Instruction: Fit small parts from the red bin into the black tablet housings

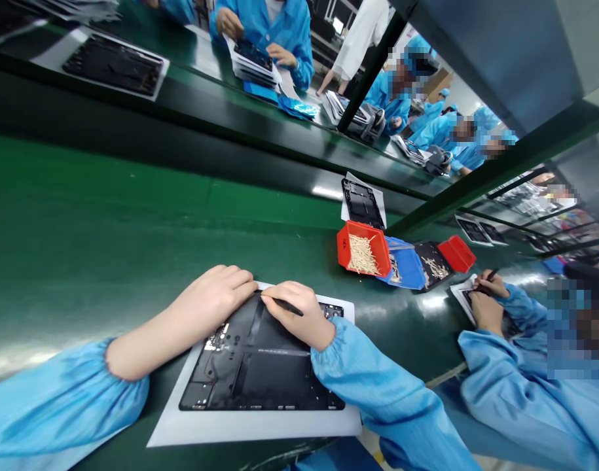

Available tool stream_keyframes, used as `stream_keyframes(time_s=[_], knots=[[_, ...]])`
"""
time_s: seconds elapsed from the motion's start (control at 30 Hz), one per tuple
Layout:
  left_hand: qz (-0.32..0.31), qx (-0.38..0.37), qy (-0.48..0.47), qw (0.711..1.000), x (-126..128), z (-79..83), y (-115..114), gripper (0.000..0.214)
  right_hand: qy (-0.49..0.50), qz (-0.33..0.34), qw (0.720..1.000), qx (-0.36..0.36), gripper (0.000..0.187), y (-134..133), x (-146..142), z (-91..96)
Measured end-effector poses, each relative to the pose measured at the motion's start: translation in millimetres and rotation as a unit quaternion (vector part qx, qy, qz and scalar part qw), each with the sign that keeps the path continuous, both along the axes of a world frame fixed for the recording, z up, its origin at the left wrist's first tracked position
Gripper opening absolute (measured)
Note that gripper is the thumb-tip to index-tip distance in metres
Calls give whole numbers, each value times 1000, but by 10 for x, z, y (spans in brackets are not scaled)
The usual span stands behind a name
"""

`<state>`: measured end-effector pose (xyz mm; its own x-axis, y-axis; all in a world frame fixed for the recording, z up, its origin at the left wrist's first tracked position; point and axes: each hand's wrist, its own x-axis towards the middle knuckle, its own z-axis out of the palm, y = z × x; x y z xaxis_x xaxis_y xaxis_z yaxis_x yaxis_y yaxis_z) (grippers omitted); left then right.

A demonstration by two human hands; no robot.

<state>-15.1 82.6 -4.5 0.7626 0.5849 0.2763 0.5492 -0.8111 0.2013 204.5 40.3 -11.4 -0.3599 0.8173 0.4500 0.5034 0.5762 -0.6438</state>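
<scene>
Black pen-style tool (288, 306) pinched tight in the right hand (299, 314), over a black device back panel (260, 366) lying on a white sheet (254, 426). Left hand (211, 307) curled at the panel's top edge, can't tell if it's gripping. Red bin (363, 252) of wooden sticks just beyond; co-worker's hands (486, 307) alongside.

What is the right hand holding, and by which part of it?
A slim black pen-like tool, held by its shaft between the fingers of the right hand, the way a pen is held.
</scene>
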Motion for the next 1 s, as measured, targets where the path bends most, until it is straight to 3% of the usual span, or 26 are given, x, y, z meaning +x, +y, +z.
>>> stream_keyframes(time_s=[0.23,0.67,0.87,1.0], knots=[[1,52,25,998,27,100,-35,22,26,-39,999,-21,16,22,-3,-19],[9,83,48,995,52,103,-32,19,44,-18,999,-18,15,22,0,-12],[13,50,27,998,33,55,11,22,59,-44,996,-53,13,28,-26,4],[6,-5,-2,1000,-9,33,87,28,90,9,990,-111,14,-15,-29,132]])
